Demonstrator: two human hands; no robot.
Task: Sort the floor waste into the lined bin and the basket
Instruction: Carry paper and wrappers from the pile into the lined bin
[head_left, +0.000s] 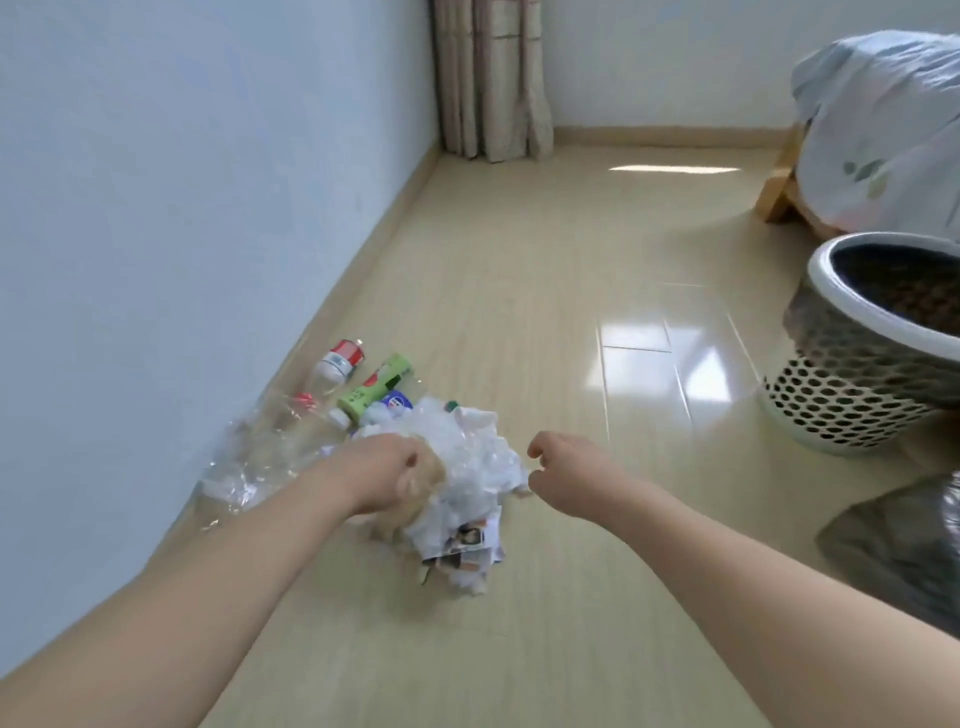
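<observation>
Sorting barely begun: left hand (387, 475) fingers grip crumpled paper pile (467, 467) on floor; right hand (558, 470) loosely curled, empty, beside it; bottles (358, 387) unsorted by wall; basket (862, 343) well apart, contents unclear

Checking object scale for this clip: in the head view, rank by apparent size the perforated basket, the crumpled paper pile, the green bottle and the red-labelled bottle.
1. Perforated white-rimmed plastic basket, though cropped.
2. Crumpled white paper pile.
3. Green plastic bottle and red-labelled clear bottle: roughly alike, so unranked.
</observation>
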